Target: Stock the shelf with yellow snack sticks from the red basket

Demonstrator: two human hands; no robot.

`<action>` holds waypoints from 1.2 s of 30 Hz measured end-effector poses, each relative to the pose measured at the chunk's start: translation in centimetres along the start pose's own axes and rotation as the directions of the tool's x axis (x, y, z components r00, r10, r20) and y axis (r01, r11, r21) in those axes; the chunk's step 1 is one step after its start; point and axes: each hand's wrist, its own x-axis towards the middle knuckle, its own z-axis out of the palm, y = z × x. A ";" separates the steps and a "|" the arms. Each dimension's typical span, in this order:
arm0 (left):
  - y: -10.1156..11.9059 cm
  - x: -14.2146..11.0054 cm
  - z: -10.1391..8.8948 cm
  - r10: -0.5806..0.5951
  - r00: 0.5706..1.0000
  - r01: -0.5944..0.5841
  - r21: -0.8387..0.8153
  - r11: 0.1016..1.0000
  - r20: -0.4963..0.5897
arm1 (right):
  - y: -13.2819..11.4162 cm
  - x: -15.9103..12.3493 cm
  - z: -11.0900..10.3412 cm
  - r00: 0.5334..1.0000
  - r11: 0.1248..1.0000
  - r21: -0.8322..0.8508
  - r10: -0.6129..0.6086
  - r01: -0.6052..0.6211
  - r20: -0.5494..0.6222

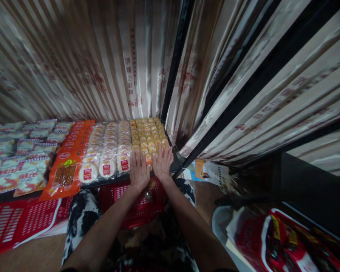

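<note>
My left hand [138,170] and my right hand [162,162] lie flat side by side, fingers stretched out, on the front of a stack of small yellow snack packs [146,132] at the right end of a low shelf [178,164]. Neither hand grips anything. Left of the yellow packs lie rows of round white cakes in clear wrap with red labels [109,149]. A red plastic basket [138,206] sits below my wrists, between my knees.
Orange snack bags [69,158] and white-blue bags [19,155] fill the shelf further left. Plastic-wrapped striped panels rise behind and to the right, with black posts [174,60]. More red baskets lie at the left [22,221] and lower right [274,238]. The floor is wood.
</note>
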 end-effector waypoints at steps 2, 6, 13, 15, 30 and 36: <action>-0.2 0.2 0.1 0.011 1.000 -0.011 0.013 1.000 0.009 | 0.0 0.0 0.2 1.000 1.000 -0.015 0.002 -0.002 -0.007; -0.6 0.6 0.1 0.022 0.999 -0.023 0.026 0.999 0.041 | -0.1 0.0 0.4 1.000 0.999 -0.033 0.006 -0.007 -0.013; -0.8 1.0 0.1 0.007 0.997 -0.009 0.028 1.000 0.079 | -0.7 0.1 0.2 1.000 0.997 -0.070 0.031 -0.031 -0.001; -0.7 1.0 0.0 0.006 0.996 -0.008 0.026 1.000 0.086 | -0.7 0.1 0.2 0.999 0.996 -0.078 0.032 -0.032 -0.001; -0.7 0.7 0.0 0.001 0.997 -0.003 0.029 1.000 0.072 | -0.4 -0.1 0.4 0.999 0.998 -0.059 0.035 -0.037 -0.031; -0.7 0.5 -0.6 0.066 0.996 -0.067 0.017 0.998 0.056 | -0.2 -0.1 0.3 0.999 0.999 -0.023 0.021 -0.022 -0.035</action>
